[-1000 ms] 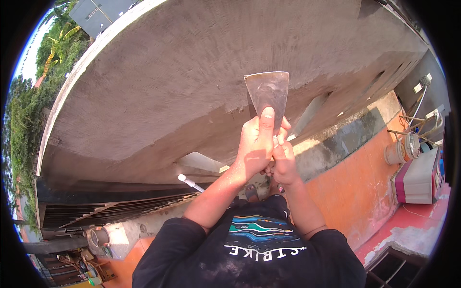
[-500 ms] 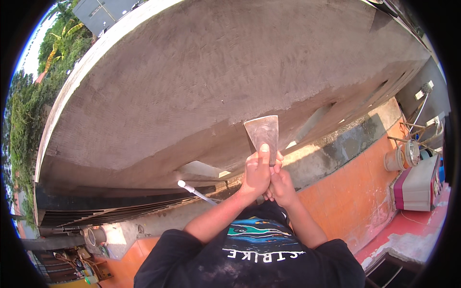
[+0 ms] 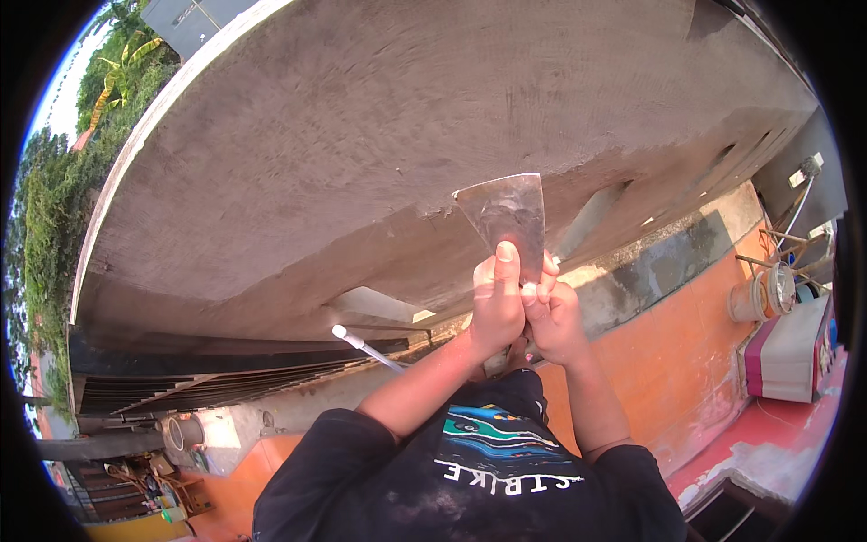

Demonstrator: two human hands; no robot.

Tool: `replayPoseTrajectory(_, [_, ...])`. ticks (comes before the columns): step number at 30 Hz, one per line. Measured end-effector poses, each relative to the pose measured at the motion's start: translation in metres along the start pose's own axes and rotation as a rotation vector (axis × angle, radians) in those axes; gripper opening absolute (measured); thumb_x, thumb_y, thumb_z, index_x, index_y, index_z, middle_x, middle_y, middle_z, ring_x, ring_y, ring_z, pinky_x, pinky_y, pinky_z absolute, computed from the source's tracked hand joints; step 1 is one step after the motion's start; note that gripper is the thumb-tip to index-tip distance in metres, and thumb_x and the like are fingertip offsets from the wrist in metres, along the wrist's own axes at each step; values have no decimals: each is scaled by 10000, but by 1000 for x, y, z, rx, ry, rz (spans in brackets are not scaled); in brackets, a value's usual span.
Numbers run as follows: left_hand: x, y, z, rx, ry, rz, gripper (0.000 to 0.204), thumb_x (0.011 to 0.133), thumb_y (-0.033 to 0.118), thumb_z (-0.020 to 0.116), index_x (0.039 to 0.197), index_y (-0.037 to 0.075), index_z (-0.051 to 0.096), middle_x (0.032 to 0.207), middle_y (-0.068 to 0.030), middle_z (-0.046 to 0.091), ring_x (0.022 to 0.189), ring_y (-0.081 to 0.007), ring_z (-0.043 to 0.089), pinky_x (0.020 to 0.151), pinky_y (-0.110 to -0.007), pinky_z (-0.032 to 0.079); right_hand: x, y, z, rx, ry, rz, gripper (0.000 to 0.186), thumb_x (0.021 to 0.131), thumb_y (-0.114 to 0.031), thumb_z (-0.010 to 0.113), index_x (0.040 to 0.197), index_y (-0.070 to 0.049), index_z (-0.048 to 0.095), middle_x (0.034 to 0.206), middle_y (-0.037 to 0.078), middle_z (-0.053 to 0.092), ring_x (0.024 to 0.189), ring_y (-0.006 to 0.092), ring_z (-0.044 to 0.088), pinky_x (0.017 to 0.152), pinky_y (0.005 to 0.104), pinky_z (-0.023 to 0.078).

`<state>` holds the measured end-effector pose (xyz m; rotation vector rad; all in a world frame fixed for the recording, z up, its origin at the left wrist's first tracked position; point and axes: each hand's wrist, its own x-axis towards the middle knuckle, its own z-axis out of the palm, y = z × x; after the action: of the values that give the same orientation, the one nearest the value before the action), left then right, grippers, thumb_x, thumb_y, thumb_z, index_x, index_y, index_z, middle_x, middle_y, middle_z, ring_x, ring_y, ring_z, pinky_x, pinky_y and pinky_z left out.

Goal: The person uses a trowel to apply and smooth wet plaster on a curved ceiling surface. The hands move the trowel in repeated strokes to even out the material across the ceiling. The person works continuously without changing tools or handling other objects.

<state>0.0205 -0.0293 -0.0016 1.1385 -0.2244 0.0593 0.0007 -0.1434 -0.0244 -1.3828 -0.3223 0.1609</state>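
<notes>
A wide, flared scraper (image 3: 513,213) with a flat metal blade is held up in front of the cement-plastered wall (image 3: 307,144). My left hand (image 3: 497,303) is closed around its lower part, the thumb pressed flat on the blade. On the other side, my right hand (image 3: 554,316) is also closed, fingers curled at the blade's base and handle. Most of the handle is hidden by my hands. The blade's far edge lies over the border between a rougher plaster layer and a smoother strip; whether it touches the wall I cannot tell.
A white pipe (image 3: 366,348) sticks up left of my left forearm. Slots (image 3: 591,217) open in the wall's lower part. Orange tiled floor (image 3: 650,348) runs below, with buckets (image 3: 763,294) and a white-and-maroon box-like object (image 3: 786,354) at right. Greenery (image 3: 54,208) stands beyond the wall's left edge.
Both hands and the scraper have moved farther out and slightly right, away from my body. The blade has tilted a little, and both hands still grip it.
</notes>
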Motion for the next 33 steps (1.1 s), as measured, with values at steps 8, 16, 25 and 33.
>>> replayPoseTrajectory(8, [-11, -2, -2, 63, 92, -155, 581, 1069, 485, 229, 865, 38, 539, 665, -13, 513, 618, -93, 476, 598, -249, 414, -9, 11, 1, 123, -82, 198, 329, 1037, -308, 489, 836, -50, 527, 622, -40, 491, 521, 39, 440, 473, 219, 340])
replayPoseTrajectory(16, [-11, -16, -20, 111, 115, -225, 586, 1070, 471, 223, 868, 30, 552, 675, -15, 514, 623, -98, 476, 596, -263, 421, -6, 28, 6, 157, -44, 272, 292, 1033, -287, 501, 871, -48, 546, 640, -25, 511, 527, 47, 460, 481, 222, 361])
replayPoseTrajectory(25, [3, 38, -30, 145, 62, -93, 600, 1069, 467, 244, 912, 6, 594, 643, -25, 538, 588, -101, 493, 590, -265, 448, 27, -1, 28, 146, -120, 164, 323, 1033, -264, 502, 804, -37, 528, 647, -10, 522, 582, 70, 491, 529, 237, 387])
replayPoseTrajectory(33, [-18, -3, -36, 109, 6, -317, 582, 1063, 486, 274, 932, 15, 589, 691, -16, 555, 664, -83, 525, 632, -243, 449, -14, 34, 27, 299, -30, 275, 382, 1053, -335, 430, 825, -40, 515, 531, 24, 480, 420, 117, 454, 432, 255, 385])
